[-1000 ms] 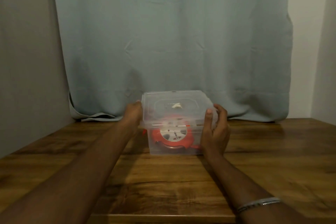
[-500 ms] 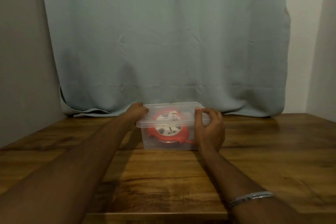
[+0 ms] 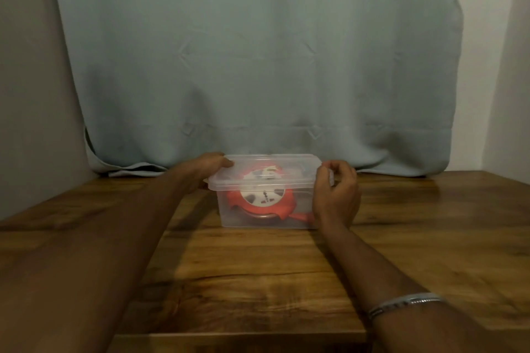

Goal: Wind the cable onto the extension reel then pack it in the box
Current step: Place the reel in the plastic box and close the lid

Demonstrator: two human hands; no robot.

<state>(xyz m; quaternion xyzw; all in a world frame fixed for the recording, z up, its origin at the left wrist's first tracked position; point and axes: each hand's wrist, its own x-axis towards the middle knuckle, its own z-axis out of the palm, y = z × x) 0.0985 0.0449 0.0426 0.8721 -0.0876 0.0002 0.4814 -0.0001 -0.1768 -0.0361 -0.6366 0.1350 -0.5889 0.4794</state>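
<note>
A clear plastic box (image 3: 259,218) stands on the wooden table (image 3: 258,281) near the curtain, with its clear lid (image 3: 266,170) on top. Through the wall I see the orange extension reel (image 3: 262,203) with its white socket face, lying inside. My left hand (image 3: 205,167) grips the lid's left end, fingers bent over the top edge. At the box's right end, my right hand (image 3: 335,195) pinches the lid's rim with thumb and curled fingers. The cable itself is hard to make out inside.
A pale blue curtain (image 3: 258,66) hangs right behind the box and bunches on the table at the back left. Grey walls close in on both sides. The table's front edge (image 3: 238,337) is near me.
My right hand has moved from lying flat on the box's right side up to the lid's rim, its fingers now curled. My left hand stays at the lid's left end.
</note>
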